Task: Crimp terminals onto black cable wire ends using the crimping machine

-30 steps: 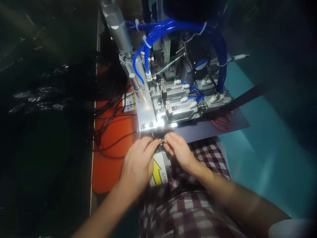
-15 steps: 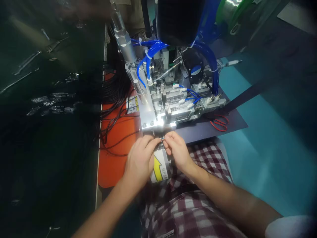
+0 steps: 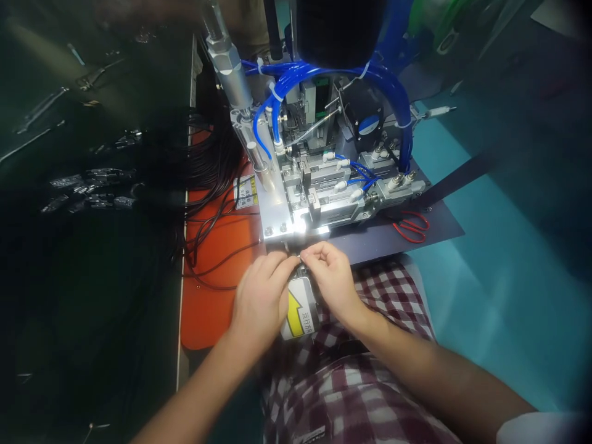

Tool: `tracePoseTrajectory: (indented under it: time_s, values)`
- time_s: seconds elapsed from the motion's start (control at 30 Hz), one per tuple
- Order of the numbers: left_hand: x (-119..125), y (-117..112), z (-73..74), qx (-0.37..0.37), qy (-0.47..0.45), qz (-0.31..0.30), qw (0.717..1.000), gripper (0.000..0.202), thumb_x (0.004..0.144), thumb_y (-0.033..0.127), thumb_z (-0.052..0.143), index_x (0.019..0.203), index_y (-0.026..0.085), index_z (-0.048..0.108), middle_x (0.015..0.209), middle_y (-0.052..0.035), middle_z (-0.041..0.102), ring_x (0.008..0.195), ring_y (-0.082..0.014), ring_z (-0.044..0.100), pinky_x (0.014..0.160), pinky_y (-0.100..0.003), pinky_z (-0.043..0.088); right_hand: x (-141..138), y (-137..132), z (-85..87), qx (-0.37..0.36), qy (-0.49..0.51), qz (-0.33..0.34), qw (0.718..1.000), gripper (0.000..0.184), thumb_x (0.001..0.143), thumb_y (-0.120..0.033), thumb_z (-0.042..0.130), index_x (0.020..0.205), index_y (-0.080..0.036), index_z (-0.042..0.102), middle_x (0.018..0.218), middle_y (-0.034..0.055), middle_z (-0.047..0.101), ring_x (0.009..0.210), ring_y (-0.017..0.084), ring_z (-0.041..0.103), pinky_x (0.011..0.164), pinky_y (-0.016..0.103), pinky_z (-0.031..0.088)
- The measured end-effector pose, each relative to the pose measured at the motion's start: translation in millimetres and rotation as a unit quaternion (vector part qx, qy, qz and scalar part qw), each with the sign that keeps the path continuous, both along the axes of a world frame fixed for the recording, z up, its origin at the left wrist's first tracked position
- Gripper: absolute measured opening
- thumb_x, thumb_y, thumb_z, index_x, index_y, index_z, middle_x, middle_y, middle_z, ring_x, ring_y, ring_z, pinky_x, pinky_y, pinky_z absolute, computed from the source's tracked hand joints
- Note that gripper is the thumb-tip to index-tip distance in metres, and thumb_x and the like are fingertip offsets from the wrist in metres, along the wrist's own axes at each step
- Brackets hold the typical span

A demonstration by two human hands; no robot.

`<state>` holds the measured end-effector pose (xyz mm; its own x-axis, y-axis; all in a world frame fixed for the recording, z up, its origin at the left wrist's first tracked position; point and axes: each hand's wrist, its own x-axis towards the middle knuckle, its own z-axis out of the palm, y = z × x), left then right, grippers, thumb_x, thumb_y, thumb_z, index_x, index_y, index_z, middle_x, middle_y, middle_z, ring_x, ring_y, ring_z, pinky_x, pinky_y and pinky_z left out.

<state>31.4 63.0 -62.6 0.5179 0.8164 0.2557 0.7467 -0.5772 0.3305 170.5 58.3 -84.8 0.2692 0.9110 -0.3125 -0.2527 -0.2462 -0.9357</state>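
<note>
At the front of the metal machine (image 3: 319,209), my left hand (image 3: 259,290) and my right hand (image 3: 332,277) meet, fingertips nearly touching. My left hand is closed in a pinch, thumb and index finger at a tiny shiny part too small to name. The thumb and index finger of my right hand are also pressed together, right beside it; what they hold is hidden. Below the fingertips sits a white label with a yellow arrow (image 3: 295,313). A black cable (image 3: 217,288) runs across the orange surface (image 3: 206,324) to my left hand.
Blue air tubes (image 3: 296,80) arch over the machine. Red-handled scissors (image 3: 411,228) lie on the dark base plate at right. Many black cables (image 3: 210,166) bunch at left, beside a dark table with several small clear-wrapped pieces (image 3: 92,188). A checked apron covers my lap.
The fingers of my right hand have shifted slightly left, closer to my left thumb, covering more of the small shiny part. My left hand stays nearly in place.
</note>
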Motion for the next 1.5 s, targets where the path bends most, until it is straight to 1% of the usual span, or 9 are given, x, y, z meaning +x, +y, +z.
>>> tracePoseTrajectory:
  time_s: [0.17,0.33,0.47,0.57,0.83,1.0,1.3,1.43,1.5]
  values:
    - [1.8,0.4,-0.3,0.013,0.04,-0.003,0.999,0.036,0.084,0.003,0.041,0.11,0.015,0.063,0.099,-0.0079,0.065,0.081,-0.0211,0.055,0.07,-0.032,0.047,-4.2,-2.4,-3.2,-0.027,0.075,0.003,0.997,0.018,0.075,-0.032,0.065,0.07,-0.017,0.055,0.062,-0.0043,0.05,0.055,0.009,0.041,0.051,0.024,0.033]
    - [1.8,-0.9,-0.6,0.012,0.007,0.009,1.0,0.034,0.084,0.002,0.041,0.11,0.014,0.06,0.1,-0.0073,0.066,0.086,-0.0213,0.057,0.074,-0.032,0.048,1.8,-2.2,-1.1,-0.048,0.114,-0.016,0.992,0.025,0.077,-0.038,0.064,0.068,-0.019,0.051,0.054,-0.0081,0.036,0.046,0.007,0.026,0.042,0.023,0.02]
    - [2.0,-1.7,0.4,0.007,0.008,0.023,1.0,0.031,0.083,0.001,0.041,0.107,0.012,0.059,0.092,-0.0069,0.066,0.084,-0.0214,0.057,0.072,-0.032,0.048,3.3,-1.8,1.8,-0.03,0.04,0.023,0.998,0.02,0.076,-0.035,0.067,0.07,-0.017,0.059,0.058,-0.0054,0.049,0.046,0.007,0.033,0.042,0.023,0.026]
    - [1.7,-1.5,1.2,0.009,0.005,0.021,1.0,0.029,0.084,0.002,0.041,0.105,0.012,0.06,0.09,-0.007,0.066,0.082,-0.0213,0.057,0.071,-0.032,0.048,-0.1,-3.1,0.5,-0.01,0.017,-0.002,1.0,0.019,0.073,-0.032,0.071,0.069,-0.017,0.061,0.06,-0.0049,0.054,0.046,0.007,0.037,0.044,0.023,0.03]
    - [-2.1,-0.4,2.5,0.001,-0.05,-0.002,0.999,0.028,0.087,0.004,0.042,0.103,0.011,0.065,0.098,-0.0087,0.066,0.09,-0.0205,0.058,0.078,-0.031,0.049,4.5,-2.0,-1.3,-0.038,0.049,0.042,0.997,0.026,0.078,-0.039,0.067,0.069,-0.017,0.055,0.048,-0.009,0.044,0.043,0.007,0.038,0.045,0.022,0.032]
    - [-2.4,-0.5,0.6,0.007,-0.045,-0.008,0.999,0.03,0.088,0.006,0.041,0.106,0.012,0.064,0.1,-0.0096,0.065,0.091,-0.0213,0.058,0.077,-0.032,0.051,5.0,-2.7,-5.4,-0.014,0.002,0.07,0.997,0.026,0.084,-0.041,0.06,0.072,-0.02,0.051,0.047,-0.0094,0.043,0.042,0.009,0.041,0.046,0.023,0.034]
    - [-4.0,1.4,1.2,-0.045,-0.082,-0.012,0.996,0.037,0.083,-0.001,0.039,0.107,0.014,0.062,0.101,-0.0087,0.063,0.094,-0.0203,0.057,0.083,-0.034,0.051,12.9,-1.8,-8.3,-0.007,-0.065,0.129,0.989,0.027,0.089,-0.044,0.053,0.074,-0.021,0.05,0.051,-0.0071,0.048,0.047,0.012,0.047,0.051,0.026,0.036]
    - [-4.6,0.3,-0.2,-0.037,-0.078,-0.014,0.996,0.035,0.084,0.0,0.04,0.108,0.012,0.062,0.101,-0.0095,0.063,0.094,-0.021,0.057,0.083,-0.035,0.051,18.4,-0.3,-8.4,0.042,-0.14,0.168,0.975,0.03,0.091,-0.041,0.05,0.069,-0.022,0.047,0.056,-0.0063,0.043,0.053,0.012,0.041,0.054,0.027,0.033]
    - [-5.0,-0.2,-0.8,-0.035,-0.075,-0.013,0.996,0.034,0.084,0.001,0.041,0.108,0.012,0.062,0.101,-0.0097,0.063,0.094,-0.0212,0.057,0.082,-0.035,0.051,16.3,0.2,-8.8,0.062,-0.114,0.162,0.978,0.029,0.091,-0.039,0.051,0.068,-0.022,0.045,0.058,-0.0061,0.04,0.055,0.012,0.038,0.055,0.027,0.031]
